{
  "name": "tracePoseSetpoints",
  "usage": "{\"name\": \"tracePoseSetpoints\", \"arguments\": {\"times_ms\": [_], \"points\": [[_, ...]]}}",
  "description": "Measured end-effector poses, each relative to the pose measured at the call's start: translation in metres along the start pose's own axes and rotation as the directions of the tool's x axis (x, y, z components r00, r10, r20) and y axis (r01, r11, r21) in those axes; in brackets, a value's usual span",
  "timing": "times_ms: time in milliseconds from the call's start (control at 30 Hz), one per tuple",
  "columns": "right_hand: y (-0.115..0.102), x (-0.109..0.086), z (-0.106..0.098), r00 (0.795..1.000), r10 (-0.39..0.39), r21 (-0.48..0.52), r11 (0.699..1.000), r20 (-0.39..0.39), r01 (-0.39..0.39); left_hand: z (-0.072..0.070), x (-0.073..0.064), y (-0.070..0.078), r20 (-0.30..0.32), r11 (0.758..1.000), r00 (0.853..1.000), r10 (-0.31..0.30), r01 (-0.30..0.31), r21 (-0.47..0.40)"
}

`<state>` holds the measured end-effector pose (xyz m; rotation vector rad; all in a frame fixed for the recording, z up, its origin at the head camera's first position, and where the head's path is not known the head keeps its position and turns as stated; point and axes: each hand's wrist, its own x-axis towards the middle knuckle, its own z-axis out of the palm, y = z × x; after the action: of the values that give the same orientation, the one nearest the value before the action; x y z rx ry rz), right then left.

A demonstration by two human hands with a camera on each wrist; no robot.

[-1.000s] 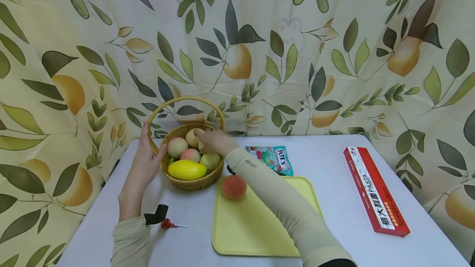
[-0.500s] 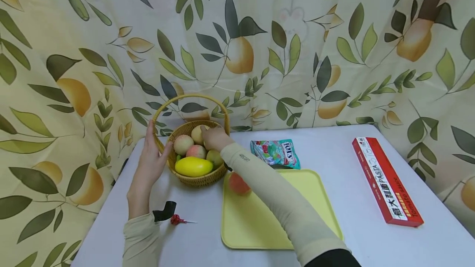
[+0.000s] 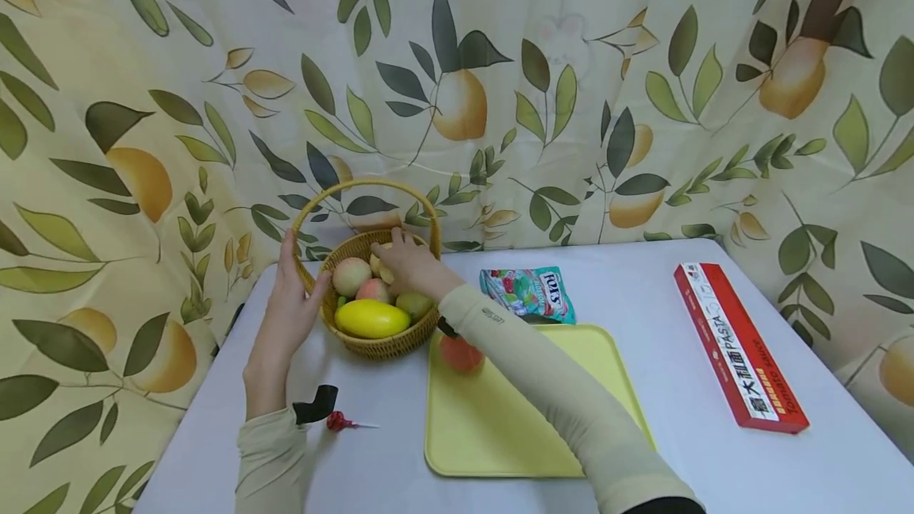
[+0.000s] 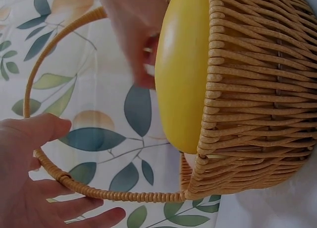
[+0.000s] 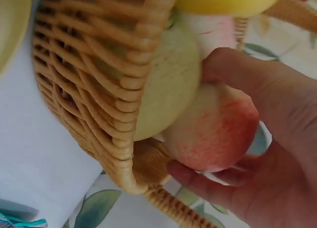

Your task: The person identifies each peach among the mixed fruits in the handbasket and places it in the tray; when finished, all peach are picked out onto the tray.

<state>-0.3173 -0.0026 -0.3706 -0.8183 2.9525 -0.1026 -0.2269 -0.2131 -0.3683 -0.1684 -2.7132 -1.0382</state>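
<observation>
A wicker basket (image 3: pixel 382 347) of fruit stands at the back left. My left hand (image 3: pixel 289 308) is at its side, fingers fairly straight, touching the arched handle (image 4: pixel 124 196) with the thumb on the other side of it. Inside the basket, my right hand (image 3: pixel 412 264) grips a red-blushed peach (image 5: pixel 218 131) between thumb and fingers. Beside that peach lies a speckled pale green fruit (image 5: pixel 168 84). A yellow oblong fruit (image 3: pixel 373 319) with a green stem sits at the basket's front, and paler peaches (image 3: pixel 352 277) lie behind it. My right hand partly hides the fruit at the back.
A yellow tray (image 3: pixel 528 419) right of the basket bears one peach (image 3: pixel 460 354), partly behind my right sleeve. Behind the tray lies a teal candy bag (image 3: pixel 528 293). A red pasta box (image 3: pixel 743 347) is at the right, and a red lollipop (image 3: pixel 337 422) lies near my left wrist.
The head view has turned slightly, shifting the scene right. My right hand has spread over the back fruit and now grips a peach there. My left hand keeps its place at the handle.
</observation>
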Motion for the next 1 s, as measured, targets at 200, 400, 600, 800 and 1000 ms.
{"name": "tracePoseSetpoints", "arguments": {"times_ms": [200,400,600,800,1000], "points": [[-0.008,-0.026,-0.011,0.985,-0.094,-0.011,0.996,-0.146,0.093,-0.012,-0.003,-0.001,-0.016,1.000,1.000,-0.021,0.021,0.017],[0.005,-0.066,-0.015,0.962,-0.111,0.001,0.993,-0.249,0.115,-0.007,-0.001,0.001,-0.003,1.000,1.000,-0.002,0.002,0.000],[0.039,-0.126,-0.005,0.944,-0.025,0.152,0.985,-0.330,0.079,0.009,-0.002,0.003,0.025,1.000,1.000,0.017,-0.016,-0.027],[0.075,-0.176,0.007,0.953,0.164,0.743,0.663,-0.255,0.085,0.009,-0.004,0.005,0.034,1.000,0.999,0.002,-0.003,0.017],[0.102,-0.189,-0.002,0.931,0.161,0.864,0.449,-0.328,0.226,0.000,0.001,0.002,0.013,0.999,1.000,0.027,-0.027,0.020]]}}
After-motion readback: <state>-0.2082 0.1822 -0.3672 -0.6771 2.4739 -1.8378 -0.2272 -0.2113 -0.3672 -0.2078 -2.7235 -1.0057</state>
